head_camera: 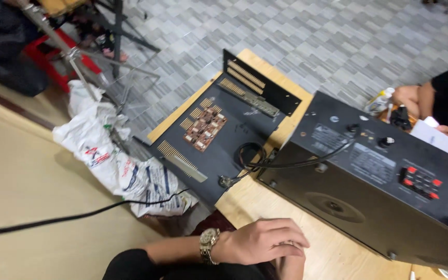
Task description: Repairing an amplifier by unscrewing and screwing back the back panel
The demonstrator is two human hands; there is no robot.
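One hand [260, 241], watch on wrist, rests at the worktop [245, 202] edge, fingers curled, holding nothing, near the black amplifier [374, 176] with grey labels; white printed bags [120, 166] lie left.

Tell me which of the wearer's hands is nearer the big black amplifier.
Left. The left hand, wearing a wristwatch, rests by the table's near edge, close below the black amplifier without touching it. The right hand is not clearly in view.
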